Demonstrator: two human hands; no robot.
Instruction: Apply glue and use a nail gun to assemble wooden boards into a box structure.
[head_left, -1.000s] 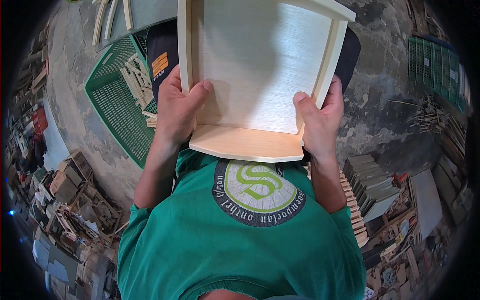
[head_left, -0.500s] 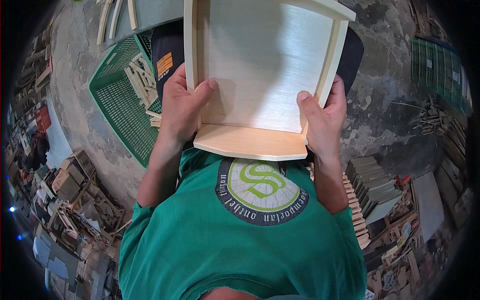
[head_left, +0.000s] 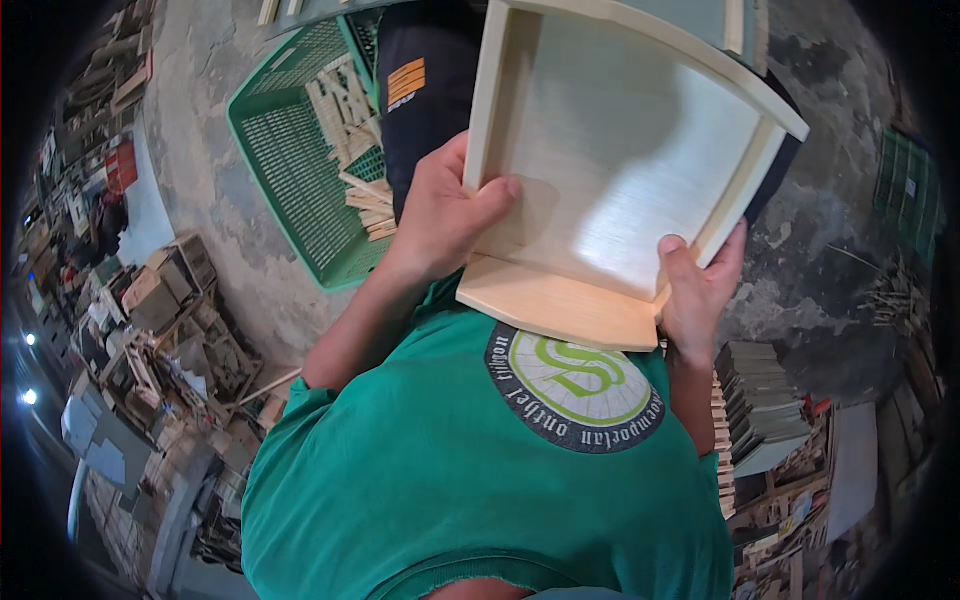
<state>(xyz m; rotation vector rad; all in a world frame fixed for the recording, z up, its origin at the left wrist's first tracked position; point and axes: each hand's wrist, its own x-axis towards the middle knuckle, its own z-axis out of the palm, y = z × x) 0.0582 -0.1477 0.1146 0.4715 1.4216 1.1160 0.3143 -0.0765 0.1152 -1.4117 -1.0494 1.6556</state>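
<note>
A shallow wooden tray (head_left: 570, 150) with a pale flat bottom and raised wooden sides rests tilted over my lap. Its near side is a board (head_left: 560, 303) with angled corners, close against my green shirt. My left hand (head_left: 452, 205) grips the left side, thumb lying over the inner face. On the right side, lower down, my right hand (head_left: 700, 290) holds the rim with its thumb inside. The fingers of both hands are partly hidden behind the sides. Nothing lies inside the tray; a shadow falls across its bottom.
A green plastic basket (head_left: 300, 170) with wooden strips (head_left: 345, 115) stands on the floor to my left. Stacked boards (head_left: 765, 400) lie at the lower right. Scrap wood (head_left: 190, 340) is heaped at the left, and a green crate (head_left: 905, 185) sits far right.
The tray and both hands sit further right in view and the tray is turned slightly clockwise. The basket and floor have also shifted right in view. Both hands keep their hold.
</note>
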